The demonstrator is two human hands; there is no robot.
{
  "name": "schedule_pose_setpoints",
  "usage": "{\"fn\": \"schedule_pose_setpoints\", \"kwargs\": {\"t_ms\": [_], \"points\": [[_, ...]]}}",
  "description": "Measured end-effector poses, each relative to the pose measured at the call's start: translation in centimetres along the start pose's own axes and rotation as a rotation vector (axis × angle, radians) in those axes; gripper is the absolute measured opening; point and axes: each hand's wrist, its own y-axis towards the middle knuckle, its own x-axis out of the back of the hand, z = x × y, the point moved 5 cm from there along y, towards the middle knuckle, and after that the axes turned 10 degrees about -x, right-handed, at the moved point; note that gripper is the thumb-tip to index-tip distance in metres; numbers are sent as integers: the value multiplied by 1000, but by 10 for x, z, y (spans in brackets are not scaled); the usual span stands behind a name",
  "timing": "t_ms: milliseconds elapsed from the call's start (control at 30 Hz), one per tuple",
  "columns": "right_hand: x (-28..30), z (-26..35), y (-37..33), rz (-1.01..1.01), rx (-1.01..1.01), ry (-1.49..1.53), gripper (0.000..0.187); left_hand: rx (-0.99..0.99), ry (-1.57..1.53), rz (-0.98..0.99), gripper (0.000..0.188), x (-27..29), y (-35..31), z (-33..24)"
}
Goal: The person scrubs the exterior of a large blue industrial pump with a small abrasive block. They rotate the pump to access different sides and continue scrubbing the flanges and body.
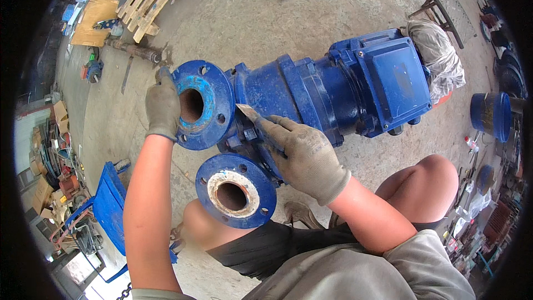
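Left hand: gloved, fingers partly curled, and it's against the outer left rim of the upper flange; whether it grips or merely steadies can't be told.
Right hand: gloved too, closed firmly around a flat-bladed scraper, index finger stretched along it.
Blade tip: up and to the left, right beside the upper flange's edge, contact unclear.
Upper flange: blue, bolt holes showing, brighter blue ringing its bore.
Lower flange: nearer the person, with a whitish ring.
Blue pump: here it is, lying crosswise before the knees, above the concrete floor.
Motor end: off to the right, a pale cloth draped over its tip.
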Motion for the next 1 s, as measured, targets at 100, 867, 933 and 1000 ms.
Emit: {"fn": "schedule_pose_setpoints", "kwargs": {"t_ms": [100, 867, 933, 1000], "points": [[-3, -6, 4, -24, 49, 4, 63, -77, 82, 25, 59, -1, 2, 3], [2, -5, 79, 117, -123, -17, 33, -289, 493, 97, 43, -7, 3, 4], [2, -9, 78, 175, -141, -21, 35, -151, 355, 130, 44, -6, 4, 4], [0, -12, 82, 231, -125, -115, 41, -82, 254, 125, 46, -3, 3, 1]]}}
